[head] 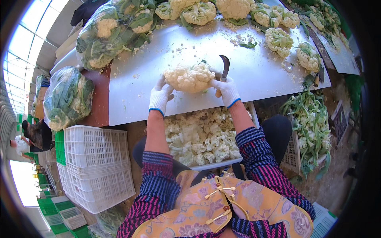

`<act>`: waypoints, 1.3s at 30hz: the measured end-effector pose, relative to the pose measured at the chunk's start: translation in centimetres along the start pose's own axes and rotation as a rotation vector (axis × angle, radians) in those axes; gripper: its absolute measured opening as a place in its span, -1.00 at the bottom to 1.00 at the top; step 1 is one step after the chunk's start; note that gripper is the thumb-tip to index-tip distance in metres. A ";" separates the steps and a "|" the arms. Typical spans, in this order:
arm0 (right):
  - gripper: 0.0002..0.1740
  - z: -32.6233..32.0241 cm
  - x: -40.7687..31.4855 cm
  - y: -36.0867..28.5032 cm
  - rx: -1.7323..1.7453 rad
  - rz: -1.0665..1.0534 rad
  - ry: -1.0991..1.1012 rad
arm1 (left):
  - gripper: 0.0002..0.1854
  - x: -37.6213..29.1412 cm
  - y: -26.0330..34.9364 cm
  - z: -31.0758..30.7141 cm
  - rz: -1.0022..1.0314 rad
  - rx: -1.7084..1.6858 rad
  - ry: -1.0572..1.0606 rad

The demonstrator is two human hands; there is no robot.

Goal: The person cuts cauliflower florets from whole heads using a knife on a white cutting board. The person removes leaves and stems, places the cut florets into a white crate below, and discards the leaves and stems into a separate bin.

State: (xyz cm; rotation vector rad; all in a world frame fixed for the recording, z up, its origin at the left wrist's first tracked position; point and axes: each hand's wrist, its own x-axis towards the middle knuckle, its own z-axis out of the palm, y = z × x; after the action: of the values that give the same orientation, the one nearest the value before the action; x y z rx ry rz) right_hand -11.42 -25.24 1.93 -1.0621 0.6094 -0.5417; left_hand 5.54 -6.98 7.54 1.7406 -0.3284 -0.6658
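A cauliflower head (190,78) is held between my two gloved hands, just above the pale metal sheet on the table (137,98). My left hand (160,95), in a white knit glove, grips its left side. On its right side are the fingers of my right hand (226,90), which also holds a curved knife (225,67) with a wooden handle, blade pointing up and away. Cut florets fill a white tray (205,165) below the table edge, between my knees. More cauliflower heads (199,13) lie along the far side of the sheet.
Plastic bags of leafy cauliflower (101,35) stand at the left. White plastic crates (98,166) are stacked at lower left. A crate heaped with leaves and trimmings (312,134) stands on the right. Another wooden-handled knife (317,80) lies at the table's right edge. Two people (22,145) are far left.
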 end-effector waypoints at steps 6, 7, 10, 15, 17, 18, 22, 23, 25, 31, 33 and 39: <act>-0.39 0.3 -5.2 4.5 -0.091 -0.211 -0.099 | -0.50 -2.6 -3.7 -0.5 -0.135 -0.593 0.076; -0.34 0.5 -6.0 4.4 -0.274 -0.259 -0.078 | -0.49 -2.8 -4.6 -0.5 -0.135 -0.694 0.093; -0.33 1.1 -6.8 5.2 -0.391 -0.376 -0.168 | -0.48 -1.3 -6.7 -0.7 0.038 -0.764 0.112; -0.40 2.6 -8.5 4.4 -0.205 -0.125 -0.241 | -0.19 -0.3 -8.3 -3.0 0.033 -0.331 0.329; -0.51 0.8 -7.5 6.0 -0.131 -0.061 -0.177 | -0.10 -1.2 -8.2 -2.7 0.071 -0.147 0.351; -0.53 0.8 -7.5 5.8 -0.157 -0.050 -0.163 | -0.11 -1.8 -8.3 -2.9 0.105 -0.015 0.371; -0.57 0.2 -6.8 4.9 -0.089 0.011 -0.075 | -0.33 -5.5 -5.0 -1.1 0.359 0.751 0.455; -0.57 0.1 -6.6 4.5 -0.065 0.009 -0.059 | -0.38 -5.8 -4.6 -0.9 0.484 0.861 0.436; -0.60 0.0 -5.5 4.2 -0.142 -0.004 0.055 | -0.48 -5.6 -3.6 -0.8 0.597 1.020 0.307; -0.44 -0.7 -5.8 1.5 -0.329 0.177 0.180 | -0.58 -3.4 -2.9 -1.3 0.523 1.347 0.149; -0.39 -0.1 -6.8 0.2 -0.562 0.204 0.190 | -0.64 -3.1 -3.4 -1.6 0.566 1.254 0.166; -0.44 2.4 -9.1 -1.0 -0.792 -0.073 0.108 | -0.61 -4.7 -4.3 -1.2 0.480 1.156 0.225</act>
State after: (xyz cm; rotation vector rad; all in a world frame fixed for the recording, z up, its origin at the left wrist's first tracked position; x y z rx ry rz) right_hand -16.40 -18.04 5.47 -1.8129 0.9171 -0.4239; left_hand 2.00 -2.34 4.87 2.6324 -1.0739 0.1601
